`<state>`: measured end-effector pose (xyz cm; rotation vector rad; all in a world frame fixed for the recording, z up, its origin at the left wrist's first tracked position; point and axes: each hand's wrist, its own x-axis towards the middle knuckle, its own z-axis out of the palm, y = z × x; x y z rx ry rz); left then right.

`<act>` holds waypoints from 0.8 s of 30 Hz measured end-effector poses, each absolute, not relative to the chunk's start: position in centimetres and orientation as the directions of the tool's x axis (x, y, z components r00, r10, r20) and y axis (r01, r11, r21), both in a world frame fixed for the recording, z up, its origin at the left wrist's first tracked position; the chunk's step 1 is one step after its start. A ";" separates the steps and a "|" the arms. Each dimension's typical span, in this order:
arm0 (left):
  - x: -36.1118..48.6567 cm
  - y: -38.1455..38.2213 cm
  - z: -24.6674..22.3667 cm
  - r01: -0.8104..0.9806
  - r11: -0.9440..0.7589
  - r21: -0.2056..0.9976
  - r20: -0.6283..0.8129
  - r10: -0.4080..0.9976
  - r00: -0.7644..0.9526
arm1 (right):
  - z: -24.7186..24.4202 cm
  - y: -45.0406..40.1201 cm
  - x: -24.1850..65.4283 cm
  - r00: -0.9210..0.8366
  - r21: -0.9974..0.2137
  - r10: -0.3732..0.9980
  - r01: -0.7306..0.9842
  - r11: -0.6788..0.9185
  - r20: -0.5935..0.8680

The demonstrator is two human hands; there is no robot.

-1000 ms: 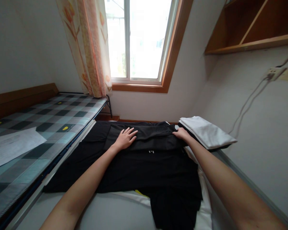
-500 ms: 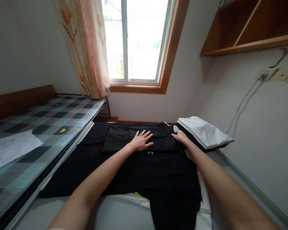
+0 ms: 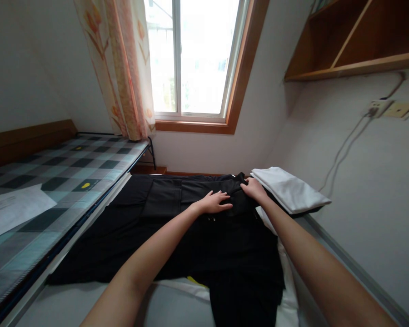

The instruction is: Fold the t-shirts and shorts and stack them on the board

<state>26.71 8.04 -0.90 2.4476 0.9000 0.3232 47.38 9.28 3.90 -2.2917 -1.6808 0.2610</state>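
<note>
A black T-shirt [image 3: 191,245] lies spread over the surface in front of me, one sleeve hanging toward me. Small light marks show on it just below my left hand [image 3: 216,202], which rests on the cloth with its fingers stretched out. At the shirt's far right edge, my right hand [image 3: 254,189] pinches a bit of the black fabric, which stands up slightly at the fingertips. White cloth [image 3: 289,281] and a bit of yellow [image 3: 197,281] peek out from under the shirt.
Folded white cloth [image 3: 286,188] sits on dark cloth at the right, against the wall. A checked mattress [image 3: 98,165] on a metal frame runs along the left, with a paper [image 3: 17,209] on it. A wooden shelf [image 3: 354,66] juts out at upper right.
My left hand has slid to the right across the shirt. My right hand has shifted slightly left and up, raising the pinched edge of the fabric.
</note>
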 end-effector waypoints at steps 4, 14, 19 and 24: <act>23.7 9.4 0.6 0.398 -0.578 0.712 0.175 0.696 0.697 | 6.6 8.5 45.0 0.289 -0.250 0.953 0.933 -0.259 0.092; 17.1 10.6 2.1 -0.228 0.426 0.876 -0.313 0.859 0.404 | 9.6 7.2 30.5 -0.006 -0.192 0.994 0.981 0.026 0.107; 16.9 10.7 1.5 -0.156 0.415 0.896 -0.356 0.884 0.304 | 8.8 5.9 28.1 -0.316 -0.270 0.943 0.921 0.280 -0.101; 17.1 10.2 0.9 0.065 0.262 0.963 -0.267 0.893 0.363 | 7.2 6.9 33.4 -0.155 -0.272 0.985 0.948 0.168 0.068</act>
